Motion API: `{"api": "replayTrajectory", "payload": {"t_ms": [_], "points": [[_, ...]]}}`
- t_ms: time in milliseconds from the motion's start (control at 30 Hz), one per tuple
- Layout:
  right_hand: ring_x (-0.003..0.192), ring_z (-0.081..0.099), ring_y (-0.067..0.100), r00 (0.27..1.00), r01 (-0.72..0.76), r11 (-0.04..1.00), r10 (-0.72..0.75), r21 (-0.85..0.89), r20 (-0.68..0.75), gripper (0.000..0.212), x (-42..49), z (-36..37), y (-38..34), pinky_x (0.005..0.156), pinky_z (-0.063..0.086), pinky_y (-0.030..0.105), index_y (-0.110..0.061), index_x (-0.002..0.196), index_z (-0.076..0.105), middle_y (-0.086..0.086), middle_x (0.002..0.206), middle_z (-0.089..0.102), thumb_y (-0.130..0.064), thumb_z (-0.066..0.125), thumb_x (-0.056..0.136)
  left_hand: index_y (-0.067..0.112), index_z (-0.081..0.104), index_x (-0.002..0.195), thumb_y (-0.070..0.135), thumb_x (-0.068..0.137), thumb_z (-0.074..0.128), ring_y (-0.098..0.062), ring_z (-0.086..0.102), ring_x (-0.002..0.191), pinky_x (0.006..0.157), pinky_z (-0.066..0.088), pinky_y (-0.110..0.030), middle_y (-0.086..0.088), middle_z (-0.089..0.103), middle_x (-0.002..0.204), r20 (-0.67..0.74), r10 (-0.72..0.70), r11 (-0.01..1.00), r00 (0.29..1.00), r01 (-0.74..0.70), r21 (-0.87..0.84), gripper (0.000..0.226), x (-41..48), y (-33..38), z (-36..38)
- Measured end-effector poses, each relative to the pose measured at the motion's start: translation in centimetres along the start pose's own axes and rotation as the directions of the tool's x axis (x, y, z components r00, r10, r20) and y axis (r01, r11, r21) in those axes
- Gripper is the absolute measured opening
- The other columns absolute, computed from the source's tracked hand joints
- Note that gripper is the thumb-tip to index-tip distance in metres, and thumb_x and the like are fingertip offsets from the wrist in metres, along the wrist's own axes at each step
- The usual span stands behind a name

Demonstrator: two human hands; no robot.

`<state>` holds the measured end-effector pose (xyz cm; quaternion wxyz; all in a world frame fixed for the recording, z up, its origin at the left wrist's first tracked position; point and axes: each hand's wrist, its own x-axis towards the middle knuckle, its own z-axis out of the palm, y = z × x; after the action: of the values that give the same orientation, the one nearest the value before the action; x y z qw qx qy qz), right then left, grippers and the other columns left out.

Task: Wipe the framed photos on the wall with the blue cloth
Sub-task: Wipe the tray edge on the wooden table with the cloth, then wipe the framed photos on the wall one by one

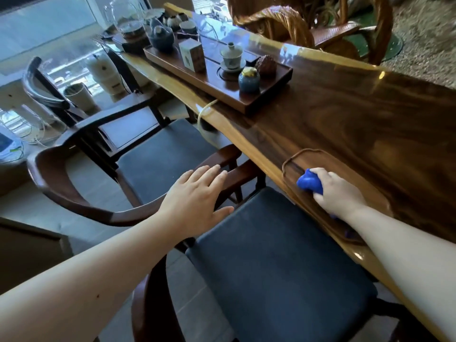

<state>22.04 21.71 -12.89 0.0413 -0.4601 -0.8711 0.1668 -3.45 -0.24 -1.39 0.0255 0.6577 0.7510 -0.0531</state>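
My right hand (336, 191) is closed around the bunched blue cloth (309, 183), resting in a shallow wooden tray (293, 159) at the near edge of the long polished wooden table (357, 114). A bit of blue cloth also shows under my right forearm. My left hand (197, 201) hovers flat with fingers spread and empty, over the gap between two chairs, close to a wooden armrest (222, 156). No framed photos and no wall are in view.
Two dark wooden armchairs with blue-grey cushions (278, 262) (158, 154) stand along the table. A dark tea tray (278, 87) carries a lidded cup (231, 56), blue jar (248, 80), small box (192, 55) and teapot (161, 37). A third chair and cables sit at left.
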Motion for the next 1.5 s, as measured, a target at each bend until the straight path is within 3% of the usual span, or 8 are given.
{"api": "replayTrajectory", "payload": {"t_ms": [267, 400, 633, 800, 1000, 1200, 1333, 1500], "points": [[0.09, 0.06, 0.029, 0.92, 0.39, 0.895, -0.37, 0.218, -0.129, 0.06, -0.3, -5.0, -15.6, 0.071, 0.05, 0.042, -0.028, 0.133, 0.044, 0.008, 0.106, 0.06, -0.02, 0.066, 0.078, 0.019, 0.019, 0.149, 0.071, 0.085, 0.025, -0.023, 0.018, 0.145, 0.118, 0.017, -0.04, -0.005, 0.025, 0.158, -0.081, -0.135, 0.988, 0.987, 0.141, 0.067, 0.082, -6.8, -5.8, -6.1], [0.1, 0.059, 0.027, 0.812, 0.582, 0.777, -0.545, 0.239, -0.206, 0.059, -2.0, -8.2, -26.1, 0.083, 0.05, 0.043, -0.023, 0.134, 0.045, 0.009, 0.116, 0.06, -0.02, 0.068, 0.079, 0.013, 0.031, 0.145, 0.068, 0.085, 0.033, -0.027, 0.03, 0.141, 0.115, 0.023, -0.042, -0.011, 0.037, 0.152, -0.191, -0.232, 0.956, 0.954, 0.259, 0.135, 0.082, -13.6, -9.7, -10.9], [0.097, 0.06, 0.026, 0.647, 0.756, 0.637, -0.693, 0.149, -0.319, 0.058, -7.7, -12.2, -41.7, 0.075, 0.05, 0.037, -0.028, 0.134, 0.045, 0.006, 0.118, 0.061, -0.023, 0.066, 0.081, 0.014, 0.029, 0.146, 0.067, 0.086, 0.033, -0.026, 0.028, 0.141, 0.116, 0.025, -0.045, -0.009, 0.035, 0.153, -0.324, -0.366, 0.877, 0.872, 0.44, 0.192, 0.08, -28.2, -14.8, -18.3], [0.099, 0.06, 0.029, 0.509, 0.859, 0.49, -0.797, 0.145, -0.324, 0.059, -12.5, -14.3, -52.5, 0.078, 0.051, 0.046, -0.029, 0.135, 0.04, 0.006, 0.122, 0.059, -0.025, 0.064, 0.082, 0.013, 0.033, 0.143, 0.066, 0.086, 0.031, -0.028, 0.036, 0.137, 0.111, 0.034, -0.048, -0.011, 0.041, 0.149, -0.393, -0.432, 0.798, 0.811, 0.547, 0.251, 0.078, -39.1, -16.8, -23.0], [0.097, 0.06, 0.035, 0.314, 0.948, 0.263, -0.868, 0.18, -0.384, 0.06, -18.5, -14.8, -65.7, 0.071, 0.047, 0.036, -0.025, 0.132, 0.044, 0.01, 0.12, 0.061, -0.02, 0.067, 0.077, 0.011, 0.037, 0.139, 0.063, 0.083, 0.047, -0.03, 0.04, 0.133, 0.108, 0.035, -0.048, -0.013, 0.045, 0.145, -0.46, -0.552, 0.633, 0.695, 0.709, 0.312, 0.077, -50.5, -18.3, -26.8], [0.1, 0.059, 0.031, 0.112, 0.96, -0.016, -0.892, 0.279, -0.438, 0.058, -22.6, -14.6, -77.7, 0.075, 0.05, 0.042, -0.029, 0.133, 0.042, 0.007, 0.121, 0.059, -0.023, 0.066, 0.08, 0.013, 0.034, 0.142, 0.064, 0.085, 0.042, -0.03, 0.036, 0.136, 0.112, 0.028, -0.048, -0.012, 0.041, 0.148, -0.518, -0.661, 0.424, 0.544, 0.839, 0.34, 0.077, -58.0, -18.8, -29.8], [0.097, 0.058, 0.02, 0.009, 0.919, -0.19, -0.865, 0.344, -0.502, 0.057, -25.3, -14.2, -84.6, 0.072, 0.043, 0.031, -0.036, 0.131, 0.041, 0.001, 0.123, 0.057, -0.025, 0.066, 0.081, 0.011, 0.034, 0.141, 0.062, 0.086, 0.04, -0.03, 0.036, 0.136, 0.111, 0.031, -0.049, -0.013, 0.043, 0.147, -0.54, -0.714, 0.265, 0.445, 0.886, 0.38, 0.075, -61.4, -18.3, -31.8], [0.098, 0.054, 0.019, -0.13, 0.805, -0.414, -0.822, 0.425, -0.555, 0.056, -30.0, -15.1, -90.9, 0.073, 0.051, 0.044, -0.044, 0.13, 0.037, -0.007, 0.123, 0.048, -0.034, 0.064, 0.082, 0.012, 0.031, 0.144, 0.062, 0.089, 0.034, -0.029, 0.033, 0.139, 0.113, 0.031, -0.05, -0.013, 0.039, 0.15, -0.552, -0.787, 0.035, 0.276, 0.912, 0.408, 0.074, -65.3, -16.8, -33.9]]}}
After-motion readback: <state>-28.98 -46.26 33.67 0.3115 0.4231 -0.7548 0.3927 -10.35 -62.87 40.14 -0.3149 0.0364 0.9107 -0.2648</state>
